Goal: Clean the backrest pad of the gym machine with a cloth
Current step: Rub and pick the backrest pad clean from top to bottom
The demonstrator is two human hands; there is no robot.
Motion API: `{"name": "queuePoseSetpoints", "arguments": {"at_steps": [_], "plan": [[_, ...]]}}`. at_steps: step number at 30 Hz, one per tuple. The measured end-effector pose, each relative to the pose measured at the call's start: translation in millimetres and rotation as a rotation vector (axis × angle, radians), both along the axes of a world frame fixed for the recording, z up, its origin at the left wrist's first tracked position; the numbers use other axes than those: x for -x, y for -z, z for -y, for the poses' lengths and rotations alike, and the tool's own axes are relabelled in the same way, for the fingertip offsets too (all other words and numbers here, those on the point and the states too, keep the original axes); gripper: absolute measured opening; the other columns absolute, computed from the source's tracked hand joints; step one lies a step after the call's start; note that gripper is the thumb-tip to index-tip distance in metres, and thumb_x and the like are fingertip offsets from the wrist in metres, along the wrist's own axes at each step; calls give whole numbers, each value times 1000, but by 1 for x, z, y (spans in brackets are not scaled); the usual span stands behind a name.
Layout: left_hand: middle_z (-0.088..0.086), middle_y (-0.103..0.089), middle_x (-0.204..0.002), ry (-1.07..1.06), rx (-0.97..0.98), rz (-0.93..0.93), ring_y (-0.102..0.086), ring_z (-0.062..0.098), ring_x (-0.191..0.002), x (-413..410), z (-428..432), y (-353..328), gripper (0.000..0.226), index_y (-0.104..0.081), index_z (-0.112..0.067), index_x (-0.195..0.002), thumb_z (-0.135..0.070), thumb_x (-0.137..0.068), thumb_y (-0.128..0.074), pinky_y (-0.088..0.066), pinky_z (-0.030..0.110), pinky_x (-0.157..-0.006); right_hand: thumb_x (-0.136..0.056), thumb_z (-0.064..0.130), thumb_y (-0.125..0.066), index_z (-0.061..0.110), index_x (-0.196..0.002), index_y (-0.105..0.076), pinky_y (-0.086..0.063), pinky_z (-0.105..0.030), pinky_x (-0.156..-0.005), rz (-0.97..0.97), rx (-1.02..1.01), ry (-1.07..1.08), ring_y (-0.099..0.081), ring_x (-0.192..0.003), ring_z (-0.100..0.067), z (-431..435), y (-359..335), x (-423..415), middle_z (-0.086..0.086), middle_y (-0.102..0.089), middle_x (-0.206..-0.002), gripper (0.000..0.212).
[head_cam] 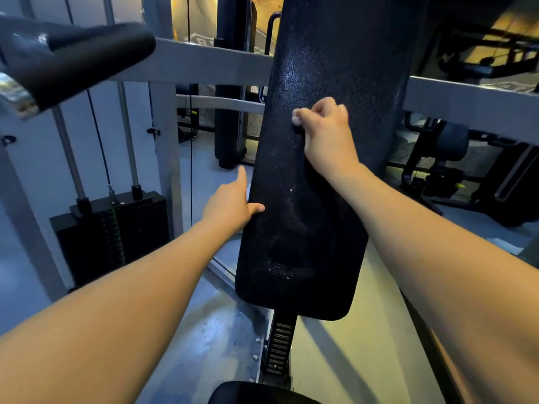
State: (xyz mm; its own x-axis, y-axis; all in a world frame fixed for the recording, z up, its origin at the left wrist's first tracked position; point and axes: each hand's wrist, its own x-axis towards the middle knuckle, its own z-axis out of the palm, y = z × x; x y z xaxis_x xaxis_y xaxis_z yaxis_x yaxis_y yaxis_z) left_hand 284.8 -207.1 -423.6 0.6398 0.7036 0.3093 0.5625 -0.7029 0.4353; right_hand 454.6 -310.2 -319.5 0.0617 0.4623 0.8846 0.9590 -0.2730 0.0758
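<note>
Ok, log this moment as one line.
step: wipe | right hand: presses cloth on backrest pad, mid-height | left hand: holds pad's left edge, thumb on front

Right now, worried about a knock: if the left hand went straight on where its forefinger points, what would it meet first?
The left hand points up along the left edge of the backrest pad, so likely the grey crossbar behind, though depth is unclear.

A black weight stack (110, 234) sits low on the left under chrome guide rods (70, 153). A padded roller (87, 56) juts overhead beside a grey crossbar (204, 62). Another machine (449, 164) stands right, on the grey floor (210, 330).
</note>
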Motion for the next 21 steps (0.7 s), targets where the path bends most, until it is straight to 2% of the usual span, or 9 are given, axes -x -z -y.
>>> {"name": "queuePoseSetpoints", "arguments": {"at_steps": [2,4,7,9,10,13,15,18,21], "plan": [[17,-66,-125,13,79,-25,-61,35,-110,5,-3,9,65,-41,-13,-151,-41,-97,-64,-51,43,-83,-92,2,-53,13,-107,-73,-38,-32,-77,-32,2,10,-38,-89,-24,-6,17,6,-15,-56,-103,26],[16,-69,-110,7,121,10,-63,35,-102,3,-2,15,30,-67,-11,-120,-32,-99,-63,-51,41,-80,-88,-3,-54,11,-107,-71,-43,-37,-83,33,126,-67,-45,-89,-30,-1,54,16,-16,-56,-104,29],[14,-65,-97,-60,128,-17,-59,32,-87,-4,2,13,17,-65,-13,-90,-28,-99,-63,-46,37,-72,-91,0,-57,14,-110,-69,-50,-46,-87,196,493,-181,-46,-95,-34,22,83,24,-14,-54,-110,26],[12,-64,-97,-69,135,-50,-59,31,-87,-5,1,11,18,-67,-14,-95,-31,-98,-63,-48,38,-73,-93,4,-60,18,-110,-70,-51,-44,-77,277,594,-172,-46,-95,-33,21,59,21,-11,-54,-110,24],[12,-64,-98,-67,138,-54,-60,31,-89,-6,1,12,20,-67,-13,-96,-32,-99,-63,-50,39,-75,-93,4,-60,19,-109,-71,-50,-42,-73,281,536,-147,-47,-95,-33,14,43,18,-11,-54,-108,24],[9,-68,-104,-74,176,-5,-65,30,-95,-7,-2,17,21,-70,-11,-105,-29,-99,-62,-55,43,-85,-93,4,-57,18,-105,-71,-47,-40,-71,125,126,-14,-49,-94,-34,-11,-4,10,-14,-54,-104,23],[9,-70,-105,-69,194,41,-65,30,-95,-7,-2,22,19,-72,-15,-109,-28,-100,-61,-56,45,-86,-90,2,-55,15,-106,-70,-48,-41,-72,44,16,39,-49,-94,-35,-24,0,12,-15,-55,-105,25],[6,-70,-102,-57,195,85,-64,30,-94,-5,-5,30,20,-70,-29,-116,-28,-99,-60,-57,46,-84,-86,-3,-57,11,-109,-68,-51,-43,-84,94,141,-61,-48,-101,-34,-21,57,28,-15,-55,-106,28],[3,-68,-96,-71,189,73,-63,28,-89,-4,-6,32,12,-70,-35,-107,-34,-97,-62,-57,44,-79,-89,0,-59,8,-110,-68,-42,-41,-109,242,469,-230,-45,-107,-33,8,108,39,-15,-54,-108,24]]}}
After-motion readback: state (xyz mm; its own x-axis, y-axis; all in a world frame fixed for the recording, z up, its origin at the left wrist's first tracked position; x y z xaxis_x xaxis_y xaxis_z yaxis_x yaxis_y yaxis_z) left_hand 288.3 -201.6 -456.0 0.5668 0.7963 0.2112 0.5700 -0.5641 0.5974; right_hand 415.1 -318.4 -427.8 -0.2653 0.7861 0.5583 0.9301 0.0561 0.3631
